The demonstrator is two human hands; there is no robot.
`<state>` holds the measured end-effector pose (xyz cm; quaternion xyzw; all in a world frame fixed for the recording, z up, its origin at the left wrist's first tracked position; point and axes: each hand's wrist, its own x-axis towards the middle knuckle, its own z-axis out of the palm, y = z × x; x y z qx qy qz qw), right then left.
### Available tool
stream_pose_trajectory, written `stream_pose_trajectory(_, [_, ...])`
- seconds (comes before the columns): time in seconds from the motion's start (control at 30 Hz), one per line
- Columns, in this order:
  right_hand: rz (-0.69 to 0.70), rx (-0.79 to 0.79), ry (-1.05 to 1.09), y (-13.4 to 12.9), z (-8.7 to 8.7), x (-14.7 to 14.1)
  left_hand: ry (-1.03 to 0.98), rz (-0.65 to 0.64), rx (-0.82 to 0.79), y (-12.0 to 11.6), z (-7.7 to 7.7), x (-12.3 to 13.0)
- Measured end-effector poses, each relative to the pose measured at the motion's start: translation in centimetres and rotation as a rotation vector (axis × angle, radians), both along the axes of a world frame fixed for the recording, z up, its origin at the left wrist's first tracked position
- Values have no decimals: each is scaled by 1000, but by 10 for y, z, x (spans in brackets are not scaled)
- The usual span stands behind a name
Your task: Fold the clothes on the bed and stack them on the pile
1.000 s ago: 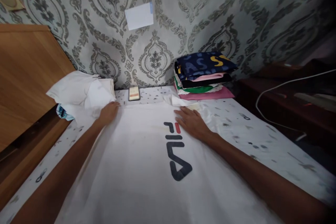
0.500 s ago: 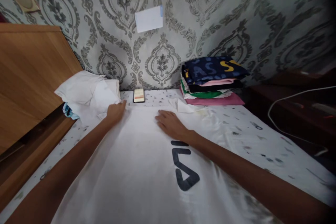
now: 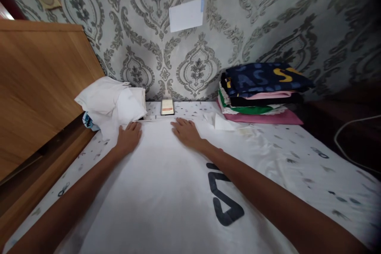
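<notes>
"Wallpaper (image 3: 262, 0) fills the back of my head view, and a patterned sheet (image 3: 306, 166) spreads below it," I said over the link. "Across the sheet, the white garment (image 3: 154, 182) with dark lettering lies broad and flat, its far edge near the wall."

"How far along is it?"

"Spread out, I'd judge, but not folded. Its upper part looks fairly smooth; the side towards the right still has wrinkles. By contrast, the coloured stack (image 3: 262, 77) at the far right looks neatly folded and layered. The white pile (image 3: 98, 99) at the far left is looser, and I can't tell how much of it is folded."

"And the hands?"

"Both are open, palms down on the garment near its far edge, holding nothing. The left hand (image 3: 128, 137) is just beside the white pile; the right hand (image 3: 187, 133) is near a small rectangular item (image 3: 167, 107) by the wall."
</notes>
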<state>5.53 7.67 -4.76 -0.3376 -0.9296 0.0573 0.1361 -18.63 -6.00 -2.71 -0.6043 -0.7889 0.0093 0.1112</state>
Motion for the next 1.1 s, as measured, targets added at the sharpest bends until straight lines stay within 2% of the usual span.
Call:
stream_pose_trajectory(0.17, [-57, -5, -40, -5, 7, -2, 226, -108, 13, -2, 13, -2])
stream_pose_trajectory(0.27, [-70, 31, -62, -17, 13, -13, 286, -140, 11, -1, 24, -4])
stream_pose_trajectory(0.3, [-34, 54, -54, -22, 15, -20, 288, -142, 11, -1, 27, -4])
stream_pose_trajectory(0.4, [188, 63, -16, -39, 16, -49, 273, -146, 28, -5, 33, -6])
stream_pose_trajectory(0.5, [280, 1, 10, -47, 14, -83, 285, -108, 26, -12, 34, -4])
stream_pose_trajectory(0.6, [208, -46, 34, -44, 10, -109, 319, -33, 13, -17, 29, 4])
stream_pose_trajectory(0.7, [180, -67, 42, -37, 5, -123, 210, -44, -23, -18, 19, 15])
stream_pose_trajectory(0.8, [191, -44, 53, -33, 3, -127, 22, -95, -54, -14, 6, 18])
stream_pose_trajectory(0.93, [179, -9, 49, -37, 4, -118, -76, -25, -34, -11, -6, -2])
stream_pose_trajectory(1.03, [132, 28, 26, -40, 6, -96, -78, 65, -28, -12, -7, -17])
stream_pose_trajectory(1.1, [85, 37, 8, -39, 8, -73, -58, 93, -31, -14, -3, -17])
